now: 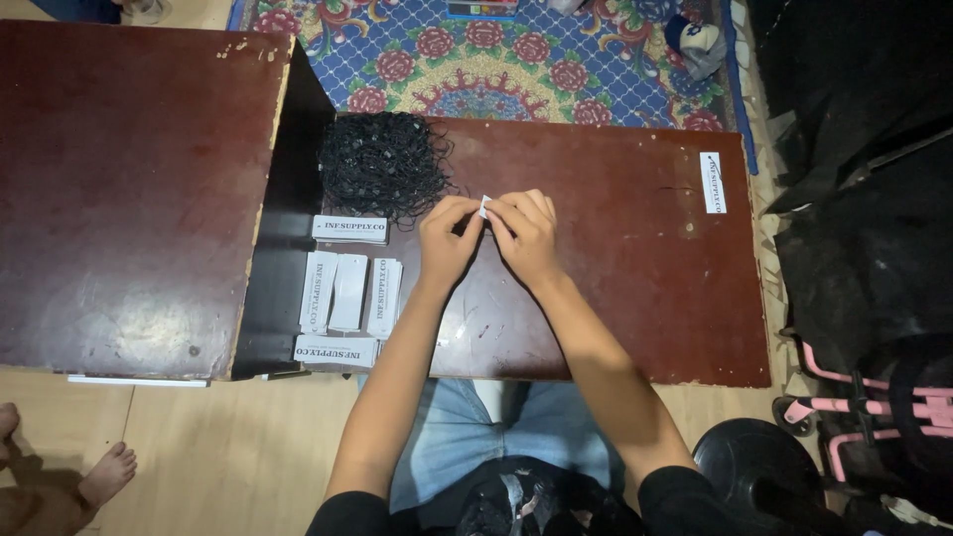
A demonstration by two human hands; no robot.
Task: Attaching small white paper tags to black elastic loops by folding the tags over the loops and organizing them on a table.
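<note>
White tag (484,205) mostly covered by fingertips of left hand (447,241) and right hand (526,233); shape undeterminable. Bare foot (107,474) cropped at left edge. Black disc (756,467) cut by bottom edge.

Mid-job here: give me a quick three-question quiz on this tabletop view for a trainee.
1. True or false: both hands pinch the small white tag.
2. What lies just behind the left hand: A) a pile of black strings, B) a roll of tape, C) scissors?
3. Where does the lone white tag lie?

Key:
1. True: left hand and right hand meet on the small white tag.
2. A, the pile of black strings.
3. Lone white tag: table's far right corner.
</note>
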